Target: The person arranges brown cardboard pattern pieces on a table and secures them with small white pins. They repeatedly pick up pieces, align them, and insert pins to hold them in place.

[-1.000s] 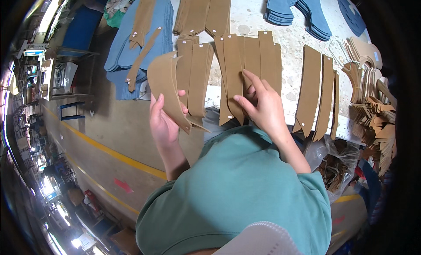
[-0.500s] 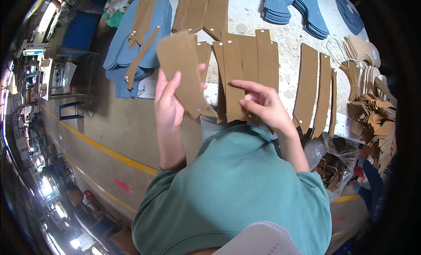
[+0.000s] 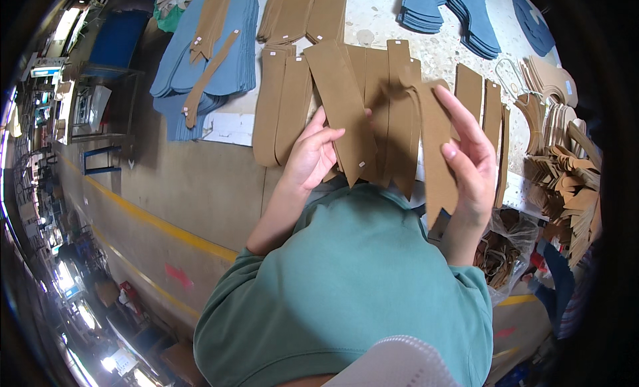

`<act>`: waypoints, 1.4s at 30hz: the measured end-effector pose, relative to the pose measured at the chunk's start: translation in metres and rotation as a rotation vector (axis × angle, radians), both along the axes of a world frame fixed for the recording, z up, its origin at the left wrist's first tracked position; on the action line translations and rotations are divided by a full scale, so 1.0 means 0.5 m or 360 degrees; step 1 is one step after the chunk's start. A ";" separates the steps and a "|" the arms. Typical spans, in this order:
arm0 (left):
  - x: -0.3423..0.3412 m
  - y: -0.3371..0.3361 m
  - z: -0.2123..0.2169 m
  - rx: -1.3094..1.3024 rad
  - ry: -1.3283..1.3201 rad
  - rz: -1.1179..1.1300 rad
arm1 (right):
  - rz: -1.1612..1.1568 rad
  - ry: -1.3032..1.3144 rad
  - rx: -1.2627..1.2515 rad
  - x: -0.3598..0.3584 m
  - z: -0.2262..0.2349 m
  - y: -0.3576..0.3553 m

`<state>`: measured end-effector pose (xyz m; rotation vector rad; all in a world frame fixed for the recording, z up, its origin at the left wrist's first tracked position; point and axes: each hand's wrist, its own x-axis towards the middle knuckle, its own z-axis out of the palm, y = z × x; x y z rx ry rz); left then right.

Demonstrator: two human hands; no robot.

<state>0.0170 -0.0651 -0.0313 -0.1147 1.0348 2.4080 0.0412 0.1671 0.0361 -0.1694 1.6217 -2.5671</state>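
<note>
Head view, my log: left hand (image 3: 313, 155), centre, grasping notched brown strip (image 3: 345, 114); right hand (image 3: 474, 170), right of centre, pinching second brown strip (image 3: 436, 157). Hazard, I judge: light fingertip hold could drop either strip to the grey floor (image 3: 206, 180), left of frame. Surface: speckled white tabletop (image 3: 379, 17), upper centre. Room: yellow line (image 3: 166, 223) crossing that floor.

Head-worn fisheye, left of a pair. Looks steeply down over wearer's shirt (image 3: 346, 274); left hand (image 3: 313, 157) and right hand (image 3: 478, 174) close. Near edge of counter (image 3: 373, 15) crosses mid-view; straight lines bow toward rim.
</note>
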 end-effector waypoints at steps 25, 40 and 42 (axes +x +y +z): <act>-0.149 -0.136 0.140 -0.0982 0.0836 -0.0585 | -0.0036 0.0655 0.2141 -0.213 -0.010 0.137; -0.037 -0.115 0.128 -0.2031 0.1193 0.0434 | 0.0428 0.0591 0.2018 -0.431 -0.150 0.072; -0.017 -0.042 0.098 -0.1628 0.1034 0.0282 | 0.0365 0.0452 0.1729 -0.421 -0.158 0.072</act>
